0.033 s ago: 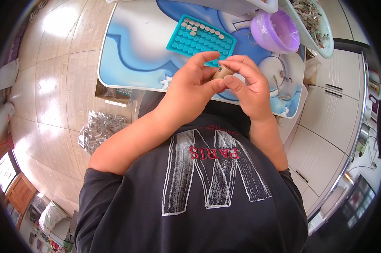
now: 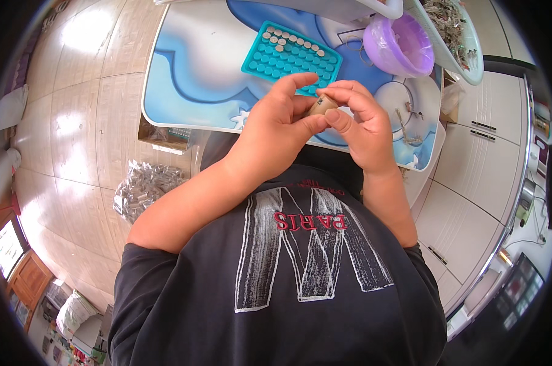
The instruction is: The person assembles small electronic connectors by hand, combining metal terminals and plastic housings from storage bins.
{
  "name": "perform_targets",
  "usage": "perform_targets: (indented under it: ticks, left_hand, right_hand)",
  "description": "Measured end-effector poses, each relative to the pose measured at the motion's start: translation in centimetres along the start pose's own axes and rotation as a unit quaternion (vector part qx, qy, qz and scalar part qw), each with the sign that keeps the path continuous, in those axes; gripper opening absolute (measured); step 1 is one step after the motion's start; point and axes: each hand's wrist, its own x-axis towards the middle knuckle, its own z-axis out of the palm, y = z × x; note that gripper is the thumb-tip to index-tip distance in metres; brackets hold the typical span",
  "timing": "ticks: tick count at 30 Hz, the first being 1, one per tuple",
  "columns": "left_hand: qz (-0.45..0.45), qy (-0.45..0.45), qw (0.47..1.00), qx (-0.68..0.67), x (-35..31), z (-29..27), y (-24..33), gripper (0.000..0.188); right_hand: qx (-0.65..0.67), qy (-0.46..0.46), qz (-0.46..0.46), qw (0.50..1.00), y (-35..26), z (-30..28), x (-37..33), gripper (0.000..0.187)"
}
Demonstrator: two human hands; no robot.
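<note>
Between the fingertips of both hands is a small tan cylinder [image 2: 322,105] with a dark mark on its side. My left hand [image 2: 281,119] grips it from the left, thumb in front, index finger raised above it. From the right, the thumb and fingers of my right hand [image 2: 367,122] close around it. Just beyond my hands lies a teal tray [image 2: 249,66] with rows of round cavities. Several pale, round pieces [image 2: 293,38] sit in its far rows. My fingers cover part of the tray's near edge.
A plastic-lined purple bowl [image 2: 379,53] stands on the blue-and-white table [image 2: 196,94], far right. Beside it, a pale basket [image 2: 474,74] holds small metallic parts. Wire-like pieces [image 2: 411,138] lie right of my hands. On the floor at left are a bag of silvery pieces [image 2: 143,192] and a box [image 2: 160,137].
The tan cylinder has turned very slightly between my fingers, so its dark mark shows a little differently. Both hands stay in place.
</note>
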Motion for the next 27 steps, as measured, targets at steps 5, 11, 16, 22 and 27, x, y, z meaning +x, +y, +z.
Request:
perform_targets:
  ticks: [5, 11, 16, 22, 27]
  left_hand:
    - [-0.065, 0.010, 0.998, 0.020, 0.0, 0.0, 1.3, 0.040]
    - [-0.058, 0.017, 0.998, -0.012, -0.4, -0.4, 0.1, 0.024]
    - [0.018, 0.038, 0.999, -0.031, -0.9, 0.0, -0.5, 0.019]
    - [-0.005, 0.053, 0.998, -0.019, -0.9, 0.6, -0.3, 0.014]
    - [-0.071, -0.032, 0.995, -0.055, 0.1, 0.7, 0.4, 0.025]
  right_hand:
    - [0.161, 0.001, 0.046, 0.986, 0.2, -0.2, -0.1, 0.024]
    - [0.204, 0.040, 0.064, 0.976, -0.2, -0.1, -0.5, 0.025]
    - [0.223, 0.043, 0.049, 0.973, -0.5, 0.2, -1.0, 0.022]
    - [0.209, 0.088, 0.048, 0.973, -0.2, 0.7, -1.2, 0.017]
    - [0.138, 0.055, 0.046, 0.988, 0.1, -0.6, -1.0, 0.018]
